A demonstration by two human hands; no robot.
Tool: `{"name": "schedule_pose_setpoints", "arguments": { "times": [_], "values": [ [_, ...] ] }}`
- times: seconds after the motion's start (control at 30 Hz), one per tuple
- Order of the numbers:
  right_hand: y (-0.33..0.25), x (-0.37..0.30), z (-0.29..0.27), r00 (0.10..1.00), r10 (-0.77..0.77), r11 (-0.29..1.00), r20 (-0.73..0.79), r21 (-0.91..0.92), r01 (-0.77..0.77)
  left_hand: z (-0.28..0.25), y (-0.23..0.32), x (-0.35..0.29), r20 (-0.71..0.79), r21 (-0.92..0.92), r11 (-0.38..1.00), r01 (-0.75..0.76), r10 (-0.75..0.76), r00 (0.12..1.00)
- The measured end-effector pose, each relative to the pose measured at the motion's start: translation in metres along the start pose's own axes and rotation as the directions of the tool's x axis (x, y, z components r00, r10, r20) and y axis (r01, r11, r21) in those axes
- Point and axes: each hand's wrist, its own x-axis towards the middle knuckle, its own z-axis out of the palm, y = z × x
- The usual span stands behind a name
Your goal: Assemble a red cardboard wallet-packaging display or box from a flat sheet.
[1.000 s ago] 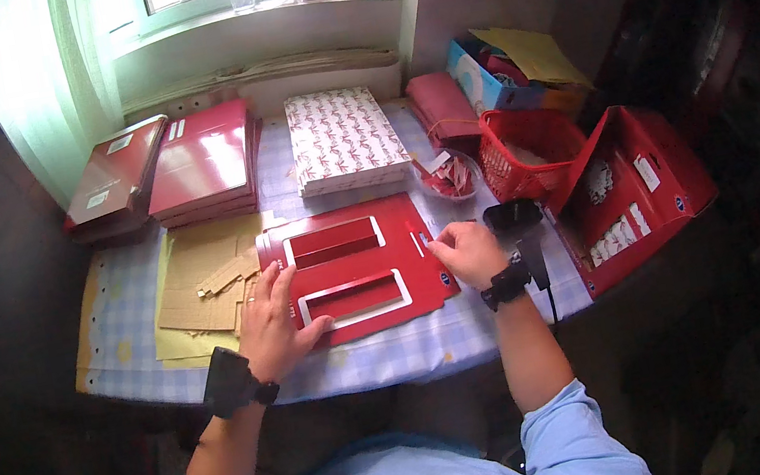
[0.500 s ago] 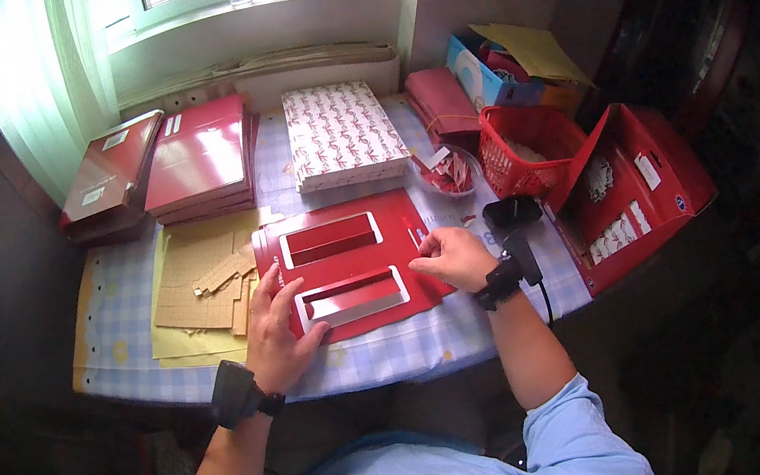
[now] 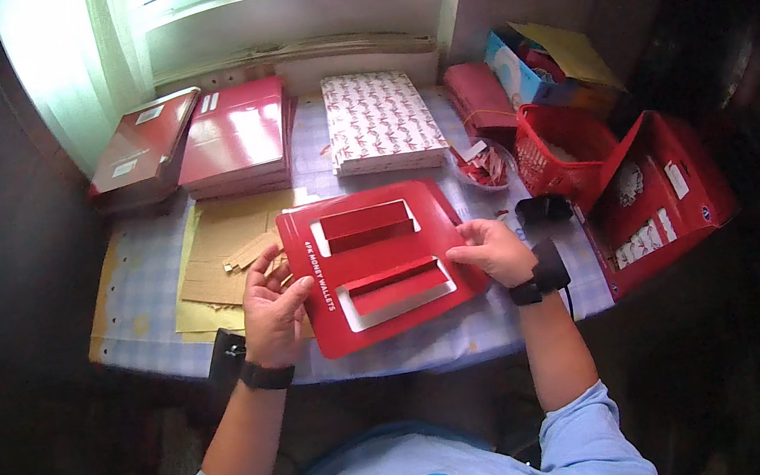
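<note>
Between my hands is a red cardboard sheet (image 3: 383, 255) with rounded corners and two rectangular cut-outs, each with a folded flap standing up in it. My left hand (image 3: 274, 299) grips its left edge, thumb on the face and fingers behind. At the opposite edge my right hand (image 3: 494, 252) pinches the card the same way. The sheet looks raised and slightly tilted above the checked tablecloth. Beside my left hand, sheets of tan cardboard (image 3: 218, 271) and small tan strips lie on yellow paper (image 3: 195, 312).
Stacks of red card (image 3: 236, 141) and brown-red card (image 3: 139, 156) stand back left, with patterned white sheets (image 3: 381, 118) at centre. On the right are a tub of red strips (image 3: 484, 166), a red basket (image 3: 565, 148), a small black device (image 3: 544, 209) and an open red box (image 3: 666, 192).
Both hands have taken hold of the red sheet by its sides and lifted it off the table. My right hand moved from above the card to its edge. The whole view shifted slightly.
</note>
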Motion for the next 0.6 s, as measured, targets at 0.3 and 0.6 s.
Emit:
{"name": "schedule_pose_setpoints", "arguments": {
  "times": [0.3, 0.6],
  "values": [
    [0.011, -0.001, 0.007, 0.997, -0.077, 0.988, -0.025, 0.133, 0.08, 0.001, 0.018, -0.012, 0.099, 0.141, 0.99, 0.017, -0.031, 0.995],
    [0.004, 0.0, 0.005, 0.998, -0.062, 0.913, 0.016, 0.406, 0.05, -0.005, 0.032, -0.035, 0.556, 0.565, 0.774, -0.287, -0.1, 0.825]
  ]
}}
